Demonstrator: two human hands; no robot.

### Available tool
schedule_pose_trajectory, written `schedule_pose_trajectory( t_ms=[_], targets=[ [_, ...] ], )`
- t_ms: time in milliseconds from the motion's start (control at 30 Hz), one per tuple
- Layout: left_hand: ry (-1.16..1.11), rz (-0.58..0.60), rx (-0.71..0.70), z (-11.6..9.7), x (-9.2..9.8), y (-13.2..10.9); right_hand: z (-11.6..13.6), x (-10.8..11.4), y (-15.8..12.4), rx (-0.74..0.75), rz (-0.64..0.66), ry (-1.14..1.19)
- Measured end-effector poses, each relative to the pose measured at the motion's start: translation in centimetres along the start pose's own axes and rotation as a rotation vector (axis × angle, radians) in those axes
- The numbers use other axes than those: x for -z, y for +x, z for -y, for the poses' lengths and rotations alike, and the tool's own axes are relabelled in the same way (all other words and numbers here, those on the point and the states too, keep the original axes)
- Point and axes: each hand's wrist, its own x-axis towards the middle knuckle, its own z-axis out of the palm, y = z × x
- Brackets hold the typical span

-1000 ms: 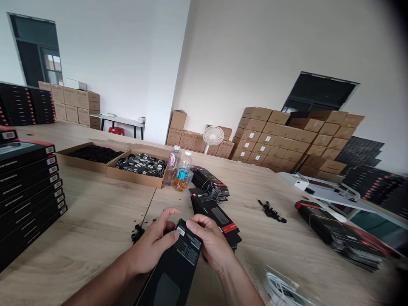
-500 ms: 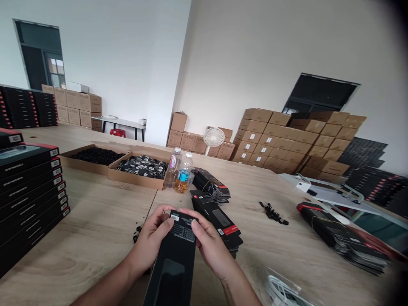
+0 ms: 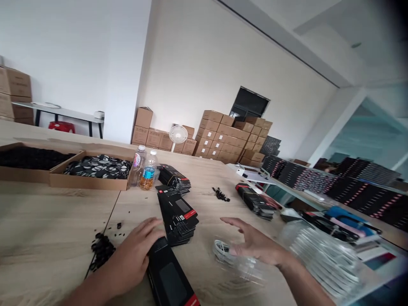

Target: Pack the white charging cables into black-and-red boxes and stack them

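My left hand [image 3: 135,253] is closed on the upper end of a flat black box [image 3: 172,274], which has a phone-shaped panel and a red end. The box slants toward me at the bottom of the view. My right hand [image 3: 255,240] is open, its fingers apart over a clear plastic tray [image 3: 245,270]. A coiled white cable [image 3: 221,250] sits in that tray, near my right thumb; whether the hand touches it I cannot tell. Just beyond my left hand lies a fanned pile of flat black boxes [image 3: 178,212].
Small black pieces [image 3: 102,250] lie left of my left hand. Farther off stand two bottles [image 3: 148,172] beside a carton of black-and-white pieces [image 3: 92,183]. A banded bundle of flat boxes [image 3: 253,202] lies to the right, and stacked clear trays [image 3: 321,255] stand at the right edge.
My right hand has left the box and moved right over the clear tray. The box has turned to show its panel and red end. The view has swung right.
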Motion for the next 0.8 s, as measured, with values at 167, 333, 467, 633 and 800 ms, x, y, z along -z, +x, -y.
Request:
schedule_pose_trajectory(
  t_ms=[167, 333, 467, 633, 800],
  targets=[
    [0.053, 0.38, -0.105, -1.3, 0.2, 0.1, -4.5, 1.0, -1.3, -0.285, 0.222, -0.318],
    [0.075, 0.272, -0.038, -2.6, 0.4, 0.5, -6.5, 0.5, -2.3, -0.226, -0.01, -0.245],
    [0.083, 0.097, 0.001, -1.5, 0.2, 0.6, -5.1, 1.4, -3.6, -0.16, -0.229, -0.185],
    [0.158, 0.007, 0.126, -1.0, 0.2, 1.3, -1.3, -0.2, -4.0, -0.028, -0.326, -0.182],
    [0.227, -0.015, 0.223, -1.6, 0.6, 1.4, 0.3, -1.6, -3.1, 0.061, -0.438, -0.348]
  ],
)
